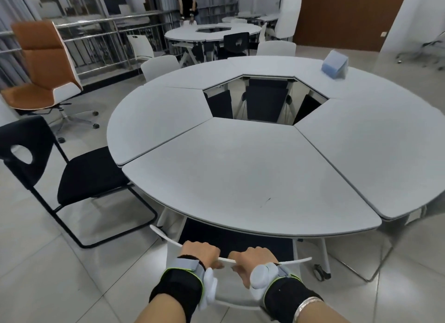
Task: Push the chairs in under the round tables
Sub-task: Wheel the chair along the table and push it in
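A large round grey table point(252, 168) made of wedge sections, with an open centre, fills the view. Right in front of me stands a white-backed chair point(173, 248) with a dark seat, its seat tucked under the table's near edge. My left hand point(201, 251) and my right hand point(252, 260) both grip the top edge of its backrest, side by side. A black chair point(79, 178) stands at the left, its seat only partly under the table. White chairs point(160, 67) sit at the far side.
A blue tissue box point(334, 64) sits on the far right of the table. An orange office chair point(45, 65) stands at the left by a railing. A second round table point(212, 32) with chairs lies beyond, a person point(186, 3) standing behind it.
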`<state>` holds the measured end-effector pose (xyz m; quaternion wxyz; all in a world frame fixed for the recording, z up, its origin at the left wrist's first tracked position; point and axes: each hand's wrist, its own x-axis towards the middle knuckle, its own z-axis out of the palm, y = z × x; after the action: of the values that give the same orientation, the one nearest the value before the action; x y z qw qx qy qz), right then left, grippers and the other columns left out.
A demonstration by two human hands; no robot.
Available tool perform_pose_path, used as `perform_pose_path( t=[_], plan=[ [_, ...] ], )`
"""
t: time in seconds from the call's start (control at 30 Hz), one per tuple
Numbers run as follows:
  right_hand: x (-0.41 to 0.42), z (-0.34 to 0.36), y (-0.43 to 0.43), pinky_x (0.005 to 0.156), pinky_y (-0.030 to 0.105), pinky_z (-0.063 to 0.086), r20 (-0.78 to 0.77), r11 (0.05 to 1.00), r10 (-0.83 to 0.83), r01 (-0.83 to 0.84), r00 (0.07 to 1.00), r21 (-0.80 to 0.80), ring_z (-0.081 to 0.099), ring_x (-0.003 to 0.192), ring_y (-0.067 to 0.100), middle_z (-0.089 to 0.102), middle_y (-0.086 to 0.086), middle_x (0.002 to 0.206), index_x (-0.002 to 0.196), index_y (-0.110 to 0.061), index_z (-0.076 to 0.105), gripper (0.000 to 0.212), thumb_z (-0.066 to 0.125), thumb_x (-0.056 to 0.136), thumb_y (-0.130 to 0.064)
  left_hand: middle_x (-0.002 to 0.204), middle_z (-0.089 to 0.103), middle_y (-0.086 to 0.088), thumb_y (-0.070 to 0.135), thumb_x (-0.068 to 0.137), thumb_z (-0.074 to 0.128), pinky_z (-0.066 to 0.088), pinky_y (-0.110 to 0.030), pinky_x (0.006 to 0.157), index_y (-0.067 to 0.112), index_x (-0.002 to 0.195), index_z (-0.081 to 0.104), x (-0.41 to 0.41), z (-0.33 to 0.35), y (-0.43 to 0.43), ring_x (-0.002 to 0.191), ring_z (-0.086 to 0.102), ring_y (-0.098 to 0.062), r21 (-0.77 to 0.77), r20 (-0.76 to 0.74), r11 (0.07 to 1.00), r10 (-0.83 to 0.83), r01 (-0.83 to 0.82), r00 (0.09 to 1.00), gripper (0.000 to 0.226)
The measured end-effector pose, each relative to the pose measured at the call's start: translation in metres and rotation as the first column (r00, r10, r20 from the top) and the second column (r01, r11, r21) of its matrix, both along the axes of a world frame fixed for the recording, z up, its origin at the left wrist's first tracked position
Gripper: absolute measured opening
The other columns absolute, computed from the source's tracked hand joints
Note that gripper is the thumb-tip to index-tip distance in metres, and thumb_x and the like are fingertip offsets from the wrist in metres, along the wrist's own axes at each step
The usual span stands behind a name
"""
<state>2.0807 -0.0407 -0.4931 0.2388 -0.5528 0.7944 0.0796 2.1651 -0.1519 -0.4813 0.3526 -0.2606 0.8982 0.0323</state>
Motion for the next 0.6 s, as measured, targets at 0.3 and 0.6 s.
perform_pose_path(
  t=[0.3,0.6],
  plan=[
    [-0.016,-0.002,-0.017,0.074,0.031,0.029,0.000,0.999,-0.032,0.032,0.999,-0.002,0.057,0.111,0.035,0.060,0.014,0.122,0.129,-0.017,0.048,0.031,0.039,0.101,-0.026,0.125,0.061,-0.005,0.047,0.095,0.041,0.039,-0.036,0.096,0.019,0.120,0.056,-0.017,-0.001,-0.017,0.117,0.056,-0.025,0.010,-0.031,1.000,-0.011,0.011,0.999,0.041],
    [-0.017,0.000,-0.032,0.074,0.030,0.029,0.028,0.998,-0.061,0.061,0.998,-0.004,0.058,0.109,0.035,0.062,0.015,0.121,0.126,-0.014,0.050,0.030,0.041,0.100,-0.025,0.132,0.054,-0.008,0.046,0.096,0.041,0.032,-0.039,0.103,0.017,0.123,0.054,-0.018,-0.004,-0.034,0.126,0.044,-0.026,-0.008,-0.066,0.998,-0.055,0.054,0.996,0.042]
  ],
)
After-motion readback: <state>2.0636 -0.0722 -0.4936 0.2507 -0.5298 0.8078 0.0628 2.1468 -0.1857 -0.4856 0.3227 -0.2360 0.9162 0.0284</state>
